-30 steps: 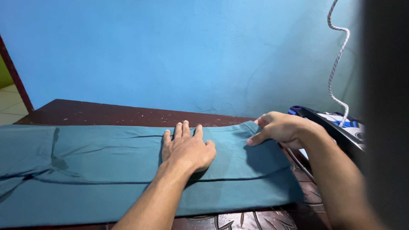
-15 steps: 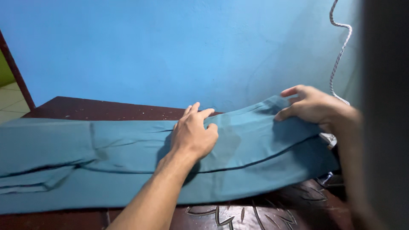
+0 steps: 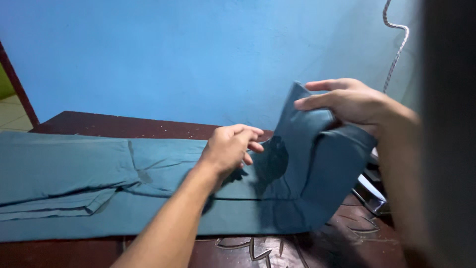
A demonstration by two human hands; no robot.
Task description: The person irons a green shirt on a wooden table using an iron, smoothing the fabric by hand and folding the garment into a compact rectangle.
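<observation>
Head view. A teal garment [image 3: 99,173] is laid lengthwise across a dark wooden table [image 3: 114,125], set against a blue wall [image 3: 198,54]. The right end of the garment is raised off the table by the right hand [image 3: 349,101]; the cloth is pinched between thumb and extended fingers, so that the lifted part stands nearly upright and bends over toward the left. The left hand [image 3: 229,146] is held just above the flat part of the garment, at the base of the raised portion, with fingers curled loosely. Whether cloth is gripped by it cannot be told; it appears positioned to steady the garment at the bend.

A braided cord [image 3: 396,44] is seen hanging down the wall at the right. Below the raised cloth, part of a dark appliance [image 3: 369,191] is visible; most of it is covered, so its kind cannot be confirmed. The right margin is blocked by a dark blurred mass. The garment's left end is cut off by the frame.
</observation>
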